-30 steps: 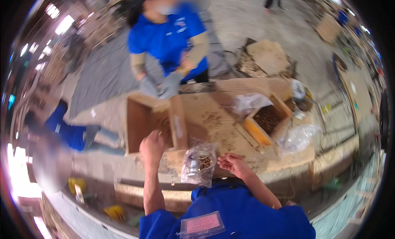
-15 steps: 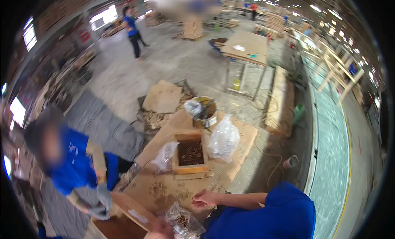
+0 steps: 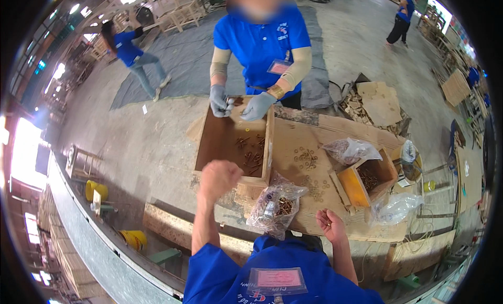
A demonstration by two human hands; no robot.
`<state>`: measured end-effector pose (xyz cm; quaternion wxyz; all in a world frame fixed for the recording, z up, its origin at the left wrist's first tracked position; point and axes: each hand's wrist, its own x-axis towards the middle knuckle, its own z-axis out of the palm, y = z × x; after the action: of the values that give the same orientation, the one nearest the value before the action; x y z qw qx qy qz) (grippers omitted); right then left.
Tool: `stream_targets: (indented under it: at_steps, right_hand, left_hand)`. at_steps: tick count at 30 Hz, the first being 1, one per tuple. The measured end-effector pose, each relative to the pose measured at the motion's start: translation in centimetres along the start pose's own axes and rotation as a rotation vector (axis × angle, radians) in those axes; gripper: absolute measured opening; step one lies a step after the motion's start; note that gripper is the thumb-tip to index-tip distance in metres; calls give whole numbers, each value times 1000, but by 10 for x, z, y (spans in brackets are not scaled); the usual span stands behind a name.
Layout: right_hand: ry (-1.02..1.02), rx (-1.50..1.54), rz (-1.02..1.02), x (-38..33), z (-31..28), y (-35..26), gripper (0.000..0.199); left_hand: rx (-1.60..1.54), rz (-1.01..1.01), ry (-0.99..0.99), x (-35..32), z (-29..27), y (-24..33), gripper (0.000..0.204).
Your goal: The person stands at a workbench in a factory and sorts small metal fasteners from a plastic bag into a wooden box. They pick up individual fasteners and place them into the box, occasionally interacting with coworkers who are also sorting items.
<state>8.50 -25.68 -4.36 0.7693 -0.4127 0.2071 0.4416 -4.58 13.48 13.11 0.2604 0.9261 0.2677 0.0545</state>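
My left hand [image 3: 221,179] is closed, above the near edge of a large wooden box [image 3: 266,147]; what its curled fingers hold, if anything, is hidden. Loose bolts [image 3: 254,158] lie on the box's floor. My right hand [image 3: 331,225] is held palm up, fingers curled in, over the near part of the cardboard [image 3: 293,134]; its contents are too small to make out. Between my hands sits a clear plastic bag [image 3: 275,207] of metal fasteners. Small rings like washers [image 3: 305,158] are spread beyond it. A co-worker's gloved hands [image 3: 257,107] are over the box's far end.
To the right stands a smaller wooden box [image 3: 353,186] with dark fasteners, between two plastic bags [image 3: 352,150] [image 3: 396,208]. A bucket [image 3: 409,160] is farther right. A long board [image 3: 173,225] and yellow buckets [image 3: 133,240] lie at the near left.
My view has swung left, bringing the large box and co-worker to the middle. My left hand has moved from beside the plastic bag to above the box's near edge. My right hand stays curled.
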Motion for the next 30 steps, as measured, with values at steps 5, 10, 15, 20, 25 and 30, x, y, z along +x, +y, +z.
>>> stream_targets:
  at_steps: [5, 10, 15, 20, 25, 30]
  right_hand:
    - [-67, -46, 26, 11, 7, -2, 24]
    - [-20, -122, 2, 17, 19, -13, 24]
    - [91, -15, -25, 2, 12, -16, 21]
    - [136, 108, -66, -5, -11, -10, 22]
    - [203, 115, -64, -1, -6, -7, 22]
    - [195, 85, -35, 9, 5, -15, 20]
  left_hand:
    - [300, 115, -164, 82, 10, -86, 22]
    - [393, -108, -457, 171, 58, -133, 32]
    - [179, -329, -251, 205, 101, -155, 58]
    - [-39, -466, 94, 219, 151, -140, 57]
    - [-99, -242, 207, 220, 167, -164, 30]
    - [25, -195, 115, 230, 172, -168, 29]
